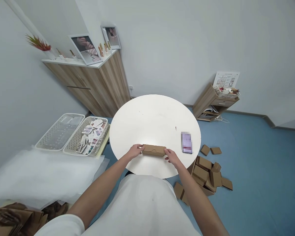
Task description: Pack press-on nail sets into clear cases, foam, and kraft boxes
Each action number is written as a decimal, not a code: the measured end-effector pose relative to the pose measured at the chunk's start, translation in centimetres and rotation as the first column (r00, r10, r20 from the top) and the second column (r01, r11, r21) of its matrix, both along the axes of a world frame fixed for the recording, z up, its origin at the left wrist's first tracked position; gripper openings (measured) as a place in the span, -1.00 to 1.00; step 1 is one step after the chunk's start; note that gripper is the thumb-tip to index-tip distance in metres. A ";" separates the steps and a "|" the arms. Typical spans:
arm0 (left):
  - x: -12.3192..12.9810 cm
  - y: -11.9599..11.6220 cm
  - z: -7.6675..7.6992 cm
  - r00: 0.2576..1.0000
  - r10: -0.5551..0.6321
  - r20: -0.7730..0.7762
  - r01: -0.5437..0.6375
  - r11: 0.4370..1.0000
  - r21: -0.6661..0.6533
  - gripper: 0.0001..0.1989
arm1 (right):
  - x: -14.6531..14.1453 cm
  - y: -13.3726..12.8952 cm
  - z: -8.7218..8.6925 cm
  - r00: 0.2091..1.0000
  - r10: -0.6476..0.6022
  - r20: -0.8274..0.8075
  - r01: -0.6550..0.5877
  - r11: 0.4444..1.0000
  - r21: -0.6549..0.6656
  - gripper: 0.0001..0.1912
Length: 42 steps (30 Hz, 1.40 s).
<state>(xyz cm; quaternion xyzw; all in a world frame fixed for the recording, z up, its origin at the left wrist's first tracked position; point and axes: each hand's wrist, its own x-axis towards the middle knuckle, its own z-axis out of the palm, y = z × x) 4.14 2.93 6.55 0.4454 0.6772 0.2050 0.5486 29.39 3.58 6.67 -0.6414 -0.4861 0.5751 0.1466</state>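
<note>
A small brown cardboard box, closed and long in shape, is held level between my two hands over the near part of the round white table. My left hand grips its left end, fingertips at the upper corner. At the right end, my right hand holds the box with the thumb and fingers bent around the edge. Whether the box touches the tabletop I cannot tell. To the right lies a phone-like purple rectangle, its surface blurred.
Left of the table stand a white basket of printed cards and a basket of clear plastic pieces. White sheets lie nearer me. Several brown boxes are heaped on the floor at right. A wooden cabinet stands behind.
</note>
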 end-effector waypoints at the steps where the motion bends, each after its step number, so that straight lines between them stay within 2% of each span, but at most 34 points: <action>1: 0.0 -0.2 -0.3 1.000 -0.014 0.010 0.014 1.000 0.006 -0.49 | -0.1 -0.2 -0.3 1.000 0.006 -0.001 -0.006 1.000 0.008 -0.48; 7: -0.2 -1.5 -1.5 0.996 -0.088 0.030 0.078 0.968 0.238 -0.60 | -0.2 -1.1 -1.6 1.000 -0.009 -0.022 0.013 0.982 0.190 -0.55; 11: -0.3 -2.4 -2.7 1.000 -0.009 0.026 0.000 0.953 0.302 -0.65 | -0.6 -2.0 -2.6 0.993 0.016 -0.121 0.016 0.966 0.257 -0.50; 17: -0.4 -4.8 -4.9 0.998 0.055 0.003 -0.054 0.967 0.250 -0.67 | -1.3 -4.1 -4.4 0.988 0.010 -0.156 0.028 0.971 0.236 -0.49; 22: -0.5 -6.1 -5.2 0.995 0.064 -0.073 -0.050 0.982 0.184 -0.67 | -1.8 -5.8 -5.2 0.990 -0.014 -0.142 0.041 0.981 0.191 -0.57; 26: -0.9 -5.8 -4.5 0.967 0.010 -0.255 0.022 0.992 0.121 -0.62 | -2.7 -6.6 -5.5 0.989 -0.073 -0.129 0.094 0.982 0.164 -0.49; 30: -1.6 -5.2 -4.2 0.911 -0.090 -0.402 0.124 0.990 0.061 -0.49 | -3.4 -7.0 -4.7 0.993 -0.116 -0.001 0.116 0.985 0.125 -0.39; 36: -2.2 -4.6 -4.9 0.878 -0.178 -0.444 0.239 0.967 0.084 -0.43 | -5.2 -7.5 -2.9 0.999 -0.043 -0.033 0.047 0.992 0.121 -0.37; 42: -2.0 -4.5 -5.5 0.867 -0.242 -0.436 0.318 0.942 0.109 -0.47 | -7.0 -9.2 -3.8 0.994 -0.043 0.102 0.022 0.981 0.192 -0.43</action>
